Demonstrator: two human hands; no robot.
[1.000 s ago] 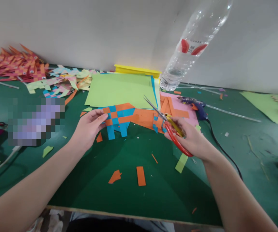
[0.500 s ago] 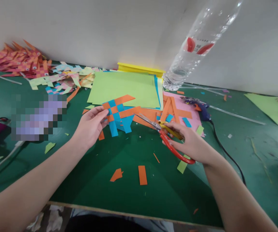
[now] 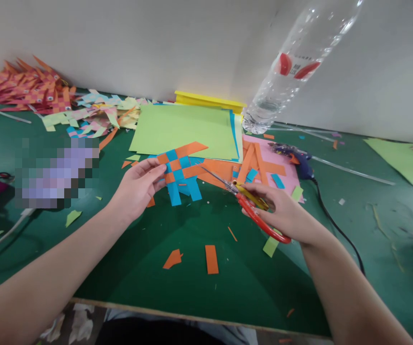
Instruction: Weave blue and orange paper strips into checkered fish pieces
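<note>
My left hand (image 3: 137, 188) pinches the left edge of a woven orange and blue paper piece (image 3: 182, 170), holding it just above the green table (image 3: 192, 282). In my right hand (image 3: 281, 213) are red and yellow scissors (image 3: 249, 201); their blades point left at the orange strips on the weave's right side. The blades look slightly apart.
Green, blue and yellow paper sheets (image 3: 185, 129) lie behind the weave, with a pink sheet (image 3: 281, 163) and loose strips to the right. A clear plastic bottle (image 3: 292, 62) stands at the back. A glue gun (image 3: 294, 158) with a black cord, a pile of woven pieces (image 3: 41, 96) and orange scraps (image 3: 212, 258) lie around.
The scissors swung from pointing up and back to pointing left at the weave. My left hand shifted the weave slightly right and turned it.
</note>
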